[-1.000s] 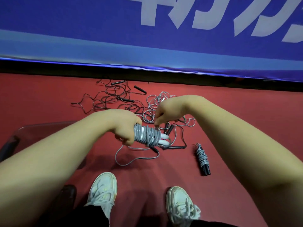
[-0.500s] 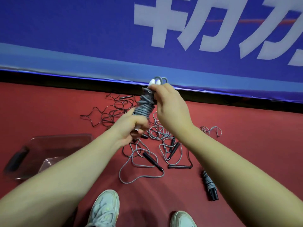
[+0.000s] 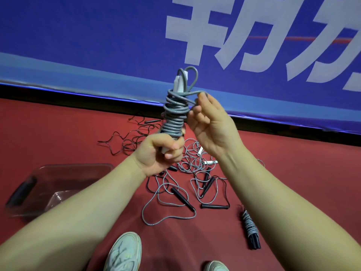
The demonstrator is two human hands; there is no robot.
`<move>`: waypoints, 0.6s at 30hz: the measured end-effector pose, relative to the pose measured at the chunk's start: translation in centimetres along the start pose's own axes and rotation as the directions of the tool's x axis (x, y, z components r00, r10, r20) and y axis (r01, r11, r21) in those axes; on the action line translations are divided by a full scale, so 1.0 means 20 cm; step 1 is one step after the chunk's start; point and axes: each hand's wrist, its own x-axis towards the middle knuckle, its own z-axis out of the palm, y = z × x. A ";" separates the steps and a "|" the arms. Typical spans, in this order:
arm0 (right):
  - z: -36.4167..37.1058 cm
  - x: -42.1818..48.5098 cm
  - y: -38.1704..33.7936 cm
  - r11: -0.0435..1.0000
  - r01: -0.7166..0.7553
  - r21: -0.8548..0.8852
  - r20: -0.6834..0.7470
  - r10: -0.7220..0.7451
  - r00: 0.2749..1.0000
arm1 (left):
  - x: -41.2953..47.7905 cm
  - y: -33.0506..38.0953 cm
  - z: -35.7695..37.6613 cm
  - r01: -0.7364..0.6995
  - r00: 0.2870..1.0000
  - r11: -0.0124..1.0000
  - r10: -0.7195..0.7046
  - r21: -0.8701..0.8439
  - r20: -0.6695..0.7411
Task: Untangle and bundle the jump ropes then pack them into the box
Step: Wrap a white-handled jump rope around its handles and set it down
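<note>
A grey jump rope bundle [image 3: 174, 118], its cord wound round two white handles, stands upright in front of me. My left hand [image 3: 160, 153] grips the bundle's lower end. My right hand [image 3: 211, 126] pinches the loose end of the grey cord near the top of the bundle. On the red floor below lies a tangle of grey and black ropes [image 3: 191, 173] with black and white handles. A finished bundle with black handles [image 3: 250, 229] lies at the right. The clear plastic box [image 3: 58, 184] with a black handle sits on the floor at the left.
A blue banner with white characters [image 3: 214, 45] stands along the floor's far edge. My two white shoes [image 3: 125, 253] show at the bottom. A thin black rope tangle [image 3: 129, 137] lies further back on the floor.
Both hands lifted the bundle from low and level to upright at chest height. My right hand came off the top of the handles and now pulls the cord's loose end to the right.
</note>
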 end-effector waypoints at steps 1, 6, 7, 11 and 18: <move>0.00 0.01 0.00 0.990 -0.069 0.121 -0.027 0.073 0.997 | 0.00 0.00 0.00 0.006 1.000 1.000 -0.006 0.014 -0.009; -0.04 0.06 -0.03 0.908 -0.389 0.153 -0.109 0.407 0.907 | -0.04 0.02 -0.09 0.077 0.981 0.982 -0.044 0.174 -0.189; -0.06 0.07 -0.04 0.910 -0.409 0.070 -0.133 0.415 0.900 | -0.05 0.03 -0.11 0.106 0.973 0.963 -0.050 0.249 -0.223; -0.12 0.06 -0.08 0.884 -0.412 -0.221 -0.157 0.384 0.910 | -0.09 0.09 -0.15 0.226 0.947 0.834 -0.067 0.503 -0.315; -0.13 0.03 -0.10 0.906 -0.198 -0.373 -0.153 0.151 0.977 | -0.07 0.08 -0.12 0.307 0.895 0.706 0.014 0.638 -0.447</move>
